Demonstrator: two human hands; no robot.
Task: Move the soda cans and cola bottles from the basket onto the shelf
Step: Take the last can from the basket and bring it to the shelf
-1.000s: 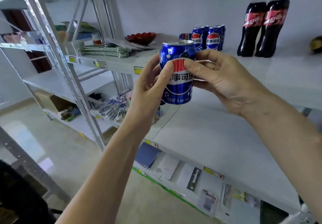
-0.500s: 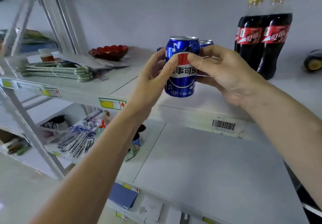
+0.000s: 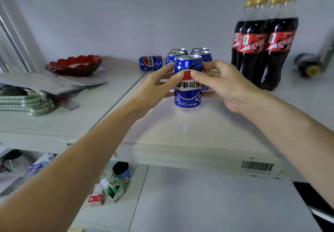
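While the left hand (image 3: 159, 89) and right hand (image 3: 222, 87) are pinching the blue soda can (image 3: 188, 83) upright on the shelf (image 3: 207, 132), four cans (image 3: 198, 53) are standing just behind, one can (image 3: 150, 63) lying sideways, and four cola bottles (image 3: 262, 47) are standing right.

I have a blue Pepsi can (image 3: 188, 85) upright on the white shelf (image 3: 180, 128), or just above it; contact is unclear. My left hand (image 3: 155, 89) and right hand (image 3: 222, 85) grip its sides, thumbs on the label. Four upright Pepsi cans (image 3: 189, 54) sit close behind it, with one Pepsi can on its side (image 3: 150, 63) just left of them. Cola bottles (image 3: 262, 42), yellow caps and red labels, stand upright at back right.
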